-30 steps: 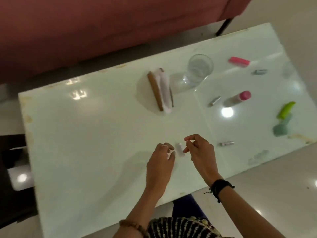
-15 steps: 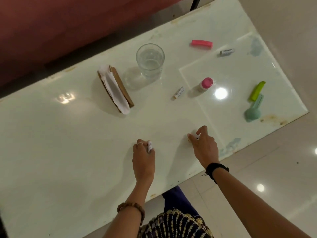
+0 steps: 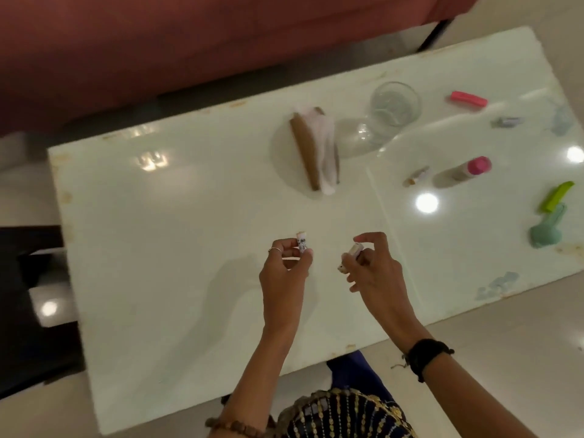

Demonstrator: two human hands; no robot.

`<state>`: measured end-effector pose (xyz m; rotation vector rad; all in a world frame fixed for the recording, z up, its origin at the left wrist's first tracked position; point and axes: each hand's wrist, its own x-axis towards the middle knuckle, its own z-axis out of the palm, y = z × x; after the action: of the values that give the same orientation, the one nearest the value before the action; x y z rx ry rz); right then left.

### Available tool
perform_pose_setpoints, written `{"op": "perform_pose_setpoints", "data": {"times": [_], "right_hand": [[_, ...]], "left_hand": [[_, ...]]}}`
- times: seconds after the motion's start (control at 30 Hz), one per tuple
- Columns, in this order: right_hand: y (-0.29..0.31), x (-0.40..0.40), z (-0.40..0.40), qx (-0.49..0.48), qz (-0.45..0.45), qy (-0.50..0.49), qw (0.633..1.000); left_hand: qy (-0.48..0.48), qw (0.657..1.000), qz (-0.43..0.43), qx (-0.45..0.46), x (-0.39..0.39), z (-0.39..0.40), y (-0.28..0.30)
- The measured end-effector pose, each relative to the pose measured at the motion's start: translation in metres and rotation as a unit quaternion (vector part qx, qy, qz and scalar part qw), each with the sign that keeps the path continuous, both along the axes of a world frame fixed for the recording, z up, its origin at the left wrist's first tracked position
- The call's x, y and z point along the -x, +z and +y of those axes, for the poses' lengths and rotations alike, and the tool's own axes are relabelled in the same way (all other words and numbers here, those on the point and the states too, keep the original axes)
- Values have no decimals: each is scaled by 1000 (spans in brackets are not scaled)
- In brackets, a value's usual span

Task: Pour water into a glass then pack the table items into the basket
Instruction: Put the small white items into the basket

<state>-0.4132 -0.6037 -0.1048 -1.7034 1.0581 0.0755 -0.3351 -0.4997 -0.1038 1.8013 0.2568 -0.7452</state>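
Note:
My left hand (image 3: 286,267) pinches a small white tube (image 3: 302,243) upright above the near middle of the white table (image 3: 177,248). My right hand (image 3: 373,268) holds another small white tube (image 3: 353,251) between thumb and fingers. A clear glass (image 3: 393,110) with water stands at the back. Further right lie a pink-capped bottle (image 3: 464,172), a small stick (image 3: 417,177), a pink bar (image 3: 467,98), a small grey item (image 3: 505,122), a green clip (image 3: 556,196) and a teal tool (image 3: 546,233). No basket is in view.
A brown napkin holder (image 3: 306,150) with white tissue lies at the back centre. A dark red sofa (image 3: 189,42) runs behind the table. A dark piece of furniture (image 3: 28,279) stands at the left. Pale floor tiles border the table's near edge.
Both hands lifted off the table, each with a small tube. The right hand picked up the tube that lay near the table's front edge. The camera view shifted.

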Motion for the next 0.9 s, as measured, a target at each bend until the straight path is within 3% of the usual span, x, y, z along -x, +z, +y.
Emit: {"op": "perform_pose_setpoints", "data": {"times": [0.2, 0.43, 0.53, 0.7, 0.9], "right_hand": [[37, -94, 144, -23, -94, 112, 989], [62, -205, 340, -64, -150, 288, 944], [67, -237, 410, -59, -157, 360, 918], [49, -262, 479, 66, -100, 470, 875], [32, -263, 520, 274, -14, 583, 765]], "left_hand": [[58, 995, -76, -8, -66, 151, 38], [179, 949, -196, -168, -132, 370, 65], [208, 930, -200, -227, -143, 444, 68], [90, 924, -137, -345, -142, 503, 45], [-24, 917, -33, -396, -150, 505, 2]]}}
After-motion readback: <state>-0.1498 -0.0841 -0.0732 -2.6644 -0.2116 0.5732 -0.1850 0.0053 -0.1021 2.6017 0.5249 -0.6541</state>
